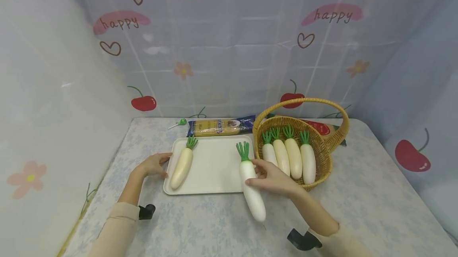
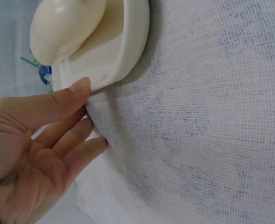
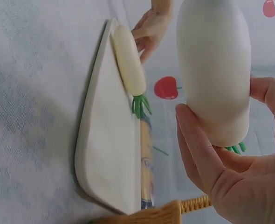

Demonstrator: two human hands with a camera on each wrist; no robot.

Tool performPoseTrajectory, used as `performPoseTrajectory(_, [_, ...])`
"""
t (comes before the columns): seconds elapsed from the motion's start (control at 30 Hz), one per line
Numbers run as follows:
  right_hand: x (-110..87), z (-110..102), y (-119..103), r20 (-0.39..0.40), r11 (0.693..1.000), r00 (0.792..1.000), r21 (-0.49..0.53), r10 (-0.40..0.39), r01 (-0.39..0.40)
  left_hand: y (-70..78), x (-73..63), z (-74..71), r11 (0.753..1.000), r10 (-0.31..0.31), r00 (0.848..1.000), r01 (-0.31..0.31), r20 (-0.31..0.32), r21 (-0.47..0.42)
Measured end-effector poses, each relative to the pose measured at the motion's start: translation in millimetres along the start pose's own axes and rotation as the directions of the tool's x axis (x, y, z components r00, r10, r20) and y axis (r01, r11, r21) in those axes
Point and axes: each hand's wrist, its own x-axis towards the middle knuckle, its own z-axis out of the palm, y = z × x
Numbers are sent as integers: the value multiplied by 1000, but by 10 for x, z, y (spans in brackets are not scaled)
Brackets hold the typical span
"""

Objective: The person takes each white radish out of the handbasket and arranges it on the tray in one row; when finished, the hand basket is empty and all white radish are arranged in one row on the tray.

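Note:
My right hand (image 1: 273, 179) grips a white daikon radish (image 1: 255, 199) with green leaf stems, thumb and fingers on either side of its upper body. The radish hangs tilted across the front right edge of a white tray (image 1: 214, 169), leaves pointing to the back. In the right wrist view its pale body (image 3: 214, 65) stands close in front of the camera. A creamier radish (image 1: 182, 167) lies on the tray's left side. Against the tray's left rim rests my left hand (image 1: 152, 165), its fingers loosely bent and its thumb (image 2: 81, 86) touching the rim.
At the right a wicker basket (image 1: 325, 171) with a tall handle holds several radishes (image 1: 294, 157), leaves toward the back. Behind the tray lie a pasta packet (image 1: 214, 127) and a green lollipop (image 1: 183, 122). A red-labelled packet (image 1: 322, 128) sits behind the basket.

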Motion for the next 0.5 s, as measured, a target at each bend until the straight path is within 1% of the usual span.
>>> performPoseTrajectory(0.07, [53,45,-19,-1,1000,1000,11,14,-14,1,2,0,1000,-1,1000,1,-3,-5])
performPoseTrajectory(0.27, [233,190,-92,22,991,997,115,72,-74,-9,10,7,1000,8,1000,-8,-1,-14])
performPoseTrajectory(0.4, [390,272,-89,17,989,996,125,83,-84,-11,7,12,1000,4,1000,-4,-5,-13])
performPoseTrajectory(0.5, [501,330,-67,13,982,995,159,97,-98,-9,4,16,1000,4,1000,-4,-6,-6])
